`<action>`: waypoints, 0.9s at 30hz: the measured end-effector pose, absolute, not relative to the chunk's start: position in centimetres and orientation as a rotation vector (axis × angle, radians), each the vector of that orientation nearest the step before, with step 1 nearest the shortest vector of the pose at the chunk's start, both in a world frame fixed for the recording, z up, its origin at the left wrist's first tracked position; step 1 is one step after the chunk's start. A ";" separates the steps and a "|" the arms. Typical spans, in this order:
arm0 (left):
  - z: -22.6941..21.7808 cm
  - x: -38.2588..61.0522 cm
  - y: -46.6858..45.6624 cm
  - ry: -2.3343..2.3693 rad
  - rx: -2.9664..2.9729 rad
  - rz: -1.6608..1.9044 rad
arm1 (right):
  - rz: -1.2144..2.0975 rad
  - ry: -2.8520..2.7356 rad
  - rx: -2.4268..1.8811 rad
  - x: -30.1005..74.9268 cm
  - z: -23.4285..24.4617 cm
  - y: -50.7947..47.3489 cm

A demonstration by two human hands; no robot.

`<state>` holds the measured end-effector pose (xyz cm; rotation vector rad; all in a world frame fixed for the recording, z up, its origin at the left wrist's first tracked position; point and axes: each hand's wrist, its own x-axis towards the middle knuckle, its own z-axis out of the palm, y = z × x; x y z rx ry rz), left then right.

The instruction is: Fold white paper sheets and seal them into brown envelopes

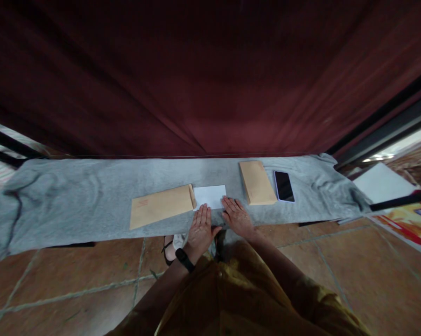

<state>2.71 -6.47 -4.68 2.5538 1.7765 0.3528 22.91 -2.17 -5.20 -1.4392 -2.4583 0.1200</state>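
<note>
A folded white sheet of paper (210,195) lies on the grey cloth, its left end touching the flap of a brown envelope (161,205). My left hand (200,227) rests with fingers stretched flat on the paper's near edge, thumb out to the side. At the paper's right near corner, my right hand (237,216) lies flat with its fingers spread. Neither hand grips anything. To the right is a stack of brown envelopes (257,183), a little beyond my right hand.
A phone (284,186) with a pale case lies right of the stack. The grey cloth (91,196) covers a narrow bench. Behind it hangs a dark red cloth (210,93). Black metal bars (389,126) stand at the right, above a colourful printed package (410,221). Tiled floor shows below.
</note>
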 end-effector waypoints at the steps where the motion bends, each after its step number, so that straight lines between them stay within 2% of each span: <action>1: -4.7 2.7 -6.6 1.800 2.551 0.354 | 0.122 -2.450 -1.447 23.1 -5.2 -2.2; 8: -5.1 3.1 -6.8 1.894 2.530 0.358 | 0.200 -2.389 -1.470 22.4 -4.1 -0.7; 14: -4.6 3.4 -6.7 1.941 2.496 0.310 | 0.283 -2.504 -1.275 18.7 -4.0 1.1; 27: -4.3 3.7 -7.1 1.990 2.464 0.324 | 0.196 -2.550 -1.406 18.6 -4.4 4.6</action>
